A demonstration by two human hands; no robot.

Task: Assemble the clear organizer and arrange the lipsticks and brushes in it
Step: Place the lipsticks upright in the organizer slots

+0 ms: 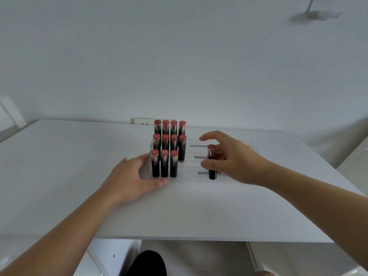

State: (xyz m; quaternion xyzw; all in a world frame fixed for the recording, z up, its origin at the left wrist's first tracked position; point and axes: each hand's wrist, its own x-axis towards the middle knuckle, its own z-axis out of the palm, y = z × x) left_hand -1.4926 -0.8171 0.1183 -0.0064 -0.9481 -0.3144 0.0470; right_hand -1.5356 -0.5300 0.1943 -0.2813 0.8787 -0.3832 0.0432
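The right hand [225, 158] is pinching a lipstick [212, 162] upright between thumb and fingers, over the clear organizer [201, 168] on the white surface [79, 156]. The tube looks light, stiff and slick, so mid-barrel suits. The left hand [135, 176], fingers together, is bracing the organizer's left wall.

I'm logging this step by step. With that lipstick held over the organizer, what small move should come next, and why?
Probably lower the lipstick straight into the front row. The right hand grips it upright over the open slots, while the left hand rests against the organizer. That row holds three lipsticks; the two behind hold four.
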